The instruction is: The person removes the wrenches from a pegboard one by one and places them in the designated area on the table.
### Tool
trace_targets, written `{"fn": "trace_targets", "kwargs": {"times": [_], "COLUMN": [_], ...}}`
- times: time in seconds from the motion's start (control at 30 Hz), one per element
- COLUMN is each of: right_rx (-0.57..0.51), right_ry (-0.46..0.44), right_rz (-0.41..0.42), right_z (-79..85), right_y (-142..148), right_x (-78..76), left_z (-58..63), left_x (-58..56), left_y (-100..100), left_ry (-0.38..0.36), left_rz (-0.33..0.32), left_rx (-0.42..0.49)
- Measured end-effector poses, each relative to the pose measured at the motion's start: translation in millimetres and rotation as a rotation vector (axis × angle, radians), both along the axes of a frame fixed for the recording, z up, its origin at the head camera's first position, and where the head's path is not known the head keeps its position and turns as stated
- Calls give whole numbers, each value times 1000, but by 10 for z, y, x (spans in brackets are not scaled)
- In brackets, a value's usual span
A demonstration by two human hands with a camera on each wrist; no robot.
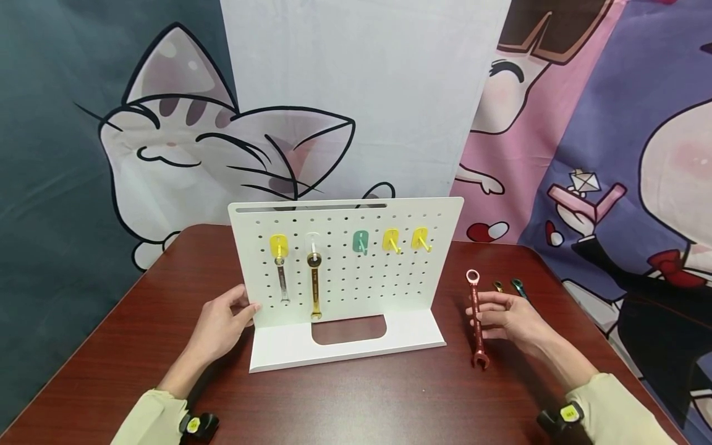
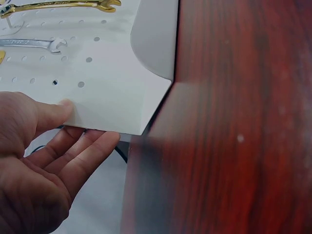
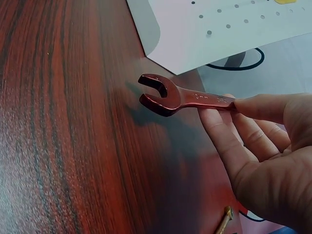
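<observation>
Left hand (image 1: pixel 225 318) steadies the white pegboard (image 1: pixel 345 296); right hand (image 1: pixel 514 321) holds the red wrench (image 1: pixel 477 334).
Left thumb on the board's face, fingers behind its edge — a firm hold there should stop it sliding. Silver wrench (image 1: pixel 282 283) and gold wrench (image 1: pixel 315 287) hang from the two leftmost hooks, then come the green hook (image 1: pixel 360 240) and two bare yellow ones. Beyond the right edge, thumb and fingers pinch the red shank mid-length, ring end up — a light grip, ring clear of the fingertips, should serve best.

left grip (image 1: pixel 225 321): thumb on the front of the white pegboard (image 1: pixel 351 273), fingers behind its left edge; right grip (image 1: pixel 508 318): right of the pegboard, thumb and fingers pinching; forearms (image 1: pixel 188 372) extended forward.
</observation>
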State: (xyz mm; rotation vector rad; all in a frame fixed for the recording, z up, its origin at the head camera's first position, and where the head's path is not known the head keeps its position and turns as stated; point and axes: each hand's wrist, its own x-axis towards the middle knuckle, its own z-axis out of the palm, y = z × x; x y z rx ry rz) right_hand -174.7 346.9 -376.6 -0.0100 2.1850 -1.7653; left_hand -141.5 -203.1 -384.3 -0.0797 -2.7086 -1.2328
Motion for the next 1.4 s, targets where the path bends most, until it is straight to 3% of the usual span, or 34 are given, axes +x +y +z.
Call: {"fn": "trace_targets", "kwargs": {"times": [0.4,0.73,1.4], "right_rx": [-5,39,-48], "right_ry": [0,-9,-38], "right_rz": [20,-17,-16], "right_z": [-73,-86,-133], "right_y": [125,217,387], "right_x": [-38,-42,-107], "left_z": [-2,-2,2], "left_x": [-1,5,3], "left_y": [-3,2,4], "left_ry": [-4,-18,-8], "left_rz": [-1,4,1], "left_rx": [-1,7,1]}}
